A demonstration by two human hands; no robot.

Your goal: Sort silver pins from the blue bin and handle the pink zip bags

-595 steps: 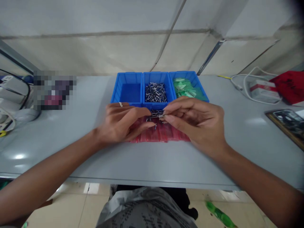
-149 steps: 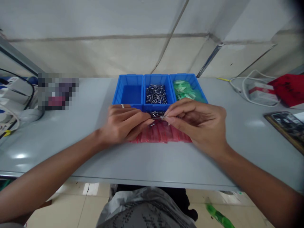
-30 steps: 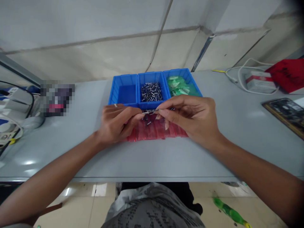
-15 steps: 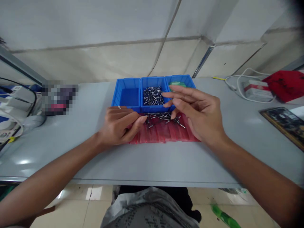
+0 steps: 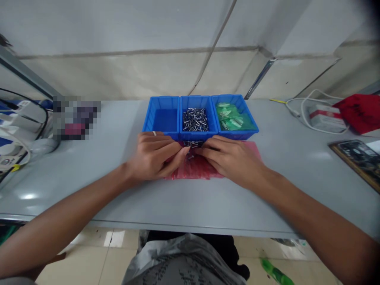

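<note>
Left hand, a ring on one finger, curls inward with its fingertips just beside those of the right hand; the right fingers lie nearly flat, and whether either hand pinches anything cannot be told. Between the fingertips sits a small cluster of metal pins, resting over red plastic bags. Just ahead of the hands stands a blue three-compartment tray; its middle compartment holds more pins, its right one green packets. Under the hands runs a grey table top; beyond the tray rises a pale concrete wall. Right of the right hand lie a white cable, a carton, a red bag and a dark framed board; below the forearms shows a tiled floor.
</note>
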